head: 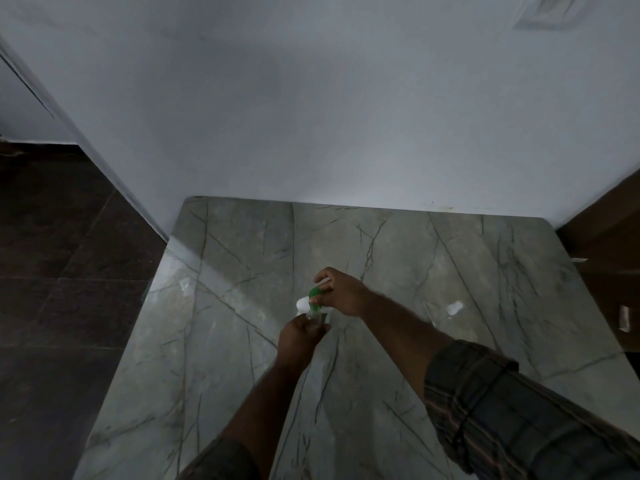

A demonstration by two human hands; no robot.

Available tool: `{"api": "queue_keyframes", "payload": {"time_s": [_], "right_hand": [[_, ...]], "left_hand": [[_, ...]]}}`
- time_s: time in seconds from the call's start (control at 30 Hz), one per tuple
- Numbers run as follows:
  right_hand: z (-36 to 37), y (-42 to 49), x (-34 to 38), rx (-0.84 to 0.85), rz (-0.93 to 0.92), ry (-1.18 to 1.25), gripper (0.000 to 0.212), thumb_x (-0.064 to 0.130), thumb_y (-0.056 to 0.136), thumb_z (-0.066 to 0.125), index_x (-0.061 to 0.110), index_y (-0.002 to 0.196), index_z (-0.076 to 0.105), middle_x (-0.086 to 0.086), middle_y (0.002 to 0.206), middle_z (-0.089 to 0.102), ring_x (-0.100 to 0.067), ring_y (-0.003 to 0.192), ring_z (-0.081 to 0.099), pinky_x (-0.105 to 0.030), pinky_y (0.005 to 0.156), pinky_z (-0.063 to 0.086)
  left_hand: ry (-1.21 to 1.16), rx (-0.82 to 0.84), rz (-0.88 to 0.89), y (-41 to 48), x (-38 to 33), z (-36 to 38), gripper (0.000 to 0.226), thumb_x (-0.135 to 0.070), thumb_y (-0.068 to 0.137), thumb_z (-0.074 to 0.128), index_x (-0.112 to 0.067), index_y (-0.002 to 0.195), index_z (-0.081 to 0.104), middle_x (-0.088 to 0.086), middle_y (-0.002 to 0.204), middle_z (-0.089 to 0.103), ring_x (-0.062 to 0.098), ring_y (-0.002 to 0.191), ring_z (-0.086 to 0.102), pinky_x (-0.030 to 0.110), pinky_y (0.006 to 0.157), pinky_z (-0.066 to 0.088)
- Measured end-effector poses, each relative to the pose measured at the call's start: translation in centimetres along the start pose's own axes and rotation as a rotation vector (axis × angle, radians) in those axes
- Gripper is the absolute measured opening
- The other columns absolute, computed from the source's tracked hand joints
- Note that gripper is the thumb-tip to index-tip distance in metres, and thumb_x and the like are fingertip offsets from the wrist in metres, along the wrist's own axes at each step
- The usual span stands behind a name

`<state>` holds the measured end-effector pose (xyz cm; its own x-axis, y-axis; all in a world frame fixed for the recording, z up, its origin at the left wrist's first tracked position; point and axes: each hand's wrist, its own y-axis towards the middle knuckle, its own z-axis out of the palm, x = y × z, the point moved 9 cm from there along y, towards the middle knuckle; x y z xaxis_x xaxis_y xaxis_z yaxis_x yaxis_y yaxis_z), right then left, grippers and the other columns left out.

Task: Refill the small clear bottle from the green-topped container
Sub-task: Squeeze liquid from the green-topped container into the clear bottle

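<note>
My right hand (341, 292) grips the tilted container (304, 303); left hand (299, 336) grips the bottle (314, 318). Advise aligning openings, pouring slowly.

Centre frame: right hand (343, 293) holds green-topped container (309, 301) over small clear bottle (316, 318) gripped by left hand (298, 337), above a veined marble table (433, 258).

Two bare forearms reached forward over the middle of a veined grey marble table (450, 258). The left hand (300, 337) was curled around a small clear plastic bottle (314, 318). The right hand (343, 292), just above and beyond it, gripped a white container with a green top (306, 304), tipped sideways over the bottle. A rolled plaid sleeve (512, 420) covered the right upper arm.
</note>
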<state>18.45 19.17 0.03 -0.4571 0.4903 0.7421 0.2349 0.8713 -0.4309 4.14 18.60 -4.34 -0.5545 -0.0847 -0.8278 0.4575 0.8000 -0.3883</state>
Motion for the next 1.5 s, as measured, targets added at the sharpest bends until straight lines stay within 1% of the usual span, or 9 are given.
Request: {"api": "queue_keyframes", "payload": {"time_s": [0.13,0.27,0.43,0.57,0.73,0.87,1.0,1.23,1.5], "right_hand": [[-0.1,-0.3,-0.3,0.072,0.043,0.072,0.064,0.037,0.075,0.08,0.022,0.13,0.049,-0.006,0.126,0.064,-0.021,0.109,0.063,-0.04,0.095,0.053],[-0.2,-0.2,0.1,0.062,0.027,0.033,0.059,0.035,0.077,0.079,0.022,0.128,0.051,-0.006,0.125,0.065,-0.02,0.107,0.063,-0.036,0.091,0.054],[-0.5,-0.2,0.7,-0.05,-0.036,-0.073,0.047,0.033,0.075,0.082,0.018,0.112,0.057,-0.005,0.115,0.069,-0.014,0.094,0.061,-0.019,0.066,0.044],[-0.4,-0.2,0.4,-0.007,-0.021,-0.056,0.056,0.036,0.076,0.08,0.019,0.121,0.053,-0.006,0.122,0.066,-0.019,0.103,0.063,-0.03,0.082,0.052],[-0.4,-0.4,0.4,0.017,-0.013,-0.031,0.052,0.038,0.079,0.077,0.022,0.123,0.053,-0.005,0.122,0.066,-0.019,0.106,0.064,-0.035,0.088,0.054],[-0.4,-0.5,0.5,-0.032,-0.034,-0.033,0.045,0.034,0.077,0.079,0.019,0.114,0.057,-0.004,0.114,0.069,-0.017,0.099,0.064,-0.031,0.083,0.052],[-0.2,-0.5,0.3,-0.064,-0.025,0.001,0.049,0.031,0.075,0.081,0.02,0.115,0.054,-0.006,0.115,0.069,-0.014,0.095,0.062,-0.025,0.078,0.049],[0.0,-0.5,-0.3,-0.007,0.019,0.055,0.059,0.037,0.077,0.079,0.022,0.126,0.049,-0.009,0.128,0.064,-0.022,0.11,0.062,-0.031,0.087,0.049],[0.1,-0.4,-0.2,-0.083,-0.001,0.012,0.052,0.033,0.076,0.08,0.02,0.118,0.053,-0.009,0.122,0.066,-0.023,0.105,0.063,-0.038,0.091,0.053]], "left_hand": [[-0.002,-0.015,0.005,0.1,-0.2,-0.2,0.022,-0.038,0.084,0.071,-0.018,0.094,0.071,-0.001,0.083,0.074,0.014,0.074,0.068,0.028,0.067,0.053],[-0.005,-0.018,-0.01,0.1,-0.4,-0.2,0.022,-0.038,0.084,0.071,-0.019,0.095,0.071,-0.003,0.082,0.073,0.012,0.073,0.068,0.026,0.066,0.053],[0.001,0.005,-0.023,0.1,0.0,0.2,0.022,-0.035,0.087,0.068,-0.014,0.093,0.071,0.001,0.08,0.071,0.013,0.069,0.064,0.024,0.063,0.049],[0.002,0.011,-0.023,0.0,-0.1,0.2,0.021,-0.033,0.088,0.068,-0.014,0.096,0.071,0.003,0.085,0.073,0.016,0.073,0.066,0.027,0.066,0.052],[-0.007,-0.015,-0.004,0.0,-0.9,-0.5,0.024,-0.032,0.085,0.071,-0.014,0.1,0.072,0.004,0.09,0.075,0.018,0.079,0.068,0.028,0.071,0.052],[0.003,0.002,-0.026,-0.1,-0.7,-0.3,0.027,-0.034,0.086,0.071,-0.011,0.1,0.072,0.008,0.09,0.075,0.024,0.082,0.069,0.035,0.073,0.055],[0.004,-0.001,-0.045,-0.2,-0.5,-0.1,0.025,-0.034,0.086,0.07,-0.011,0.094,0.071,0.009,0.086,0.074,0.027,0.081,0.069,0.041,0.075,0.057],[-0.02,-0.003,-0.062,-0.4,-0.8,-0.4,0.023,-0.031,0.085,0.072,-0.013,0.099,0.07,0.008,0.088,0.074,0.026,0.082,0.07,0.042,0.078,0.058],[-0.006,0.013,-0.087,-0.4,-0.4,0.1,0.022,-0.033,0.086,0.071,-0.014,0.098,0.07,0.007,0.087,0.074,0.023,0.08,0.071,0.041,0.077,0.059]]}}
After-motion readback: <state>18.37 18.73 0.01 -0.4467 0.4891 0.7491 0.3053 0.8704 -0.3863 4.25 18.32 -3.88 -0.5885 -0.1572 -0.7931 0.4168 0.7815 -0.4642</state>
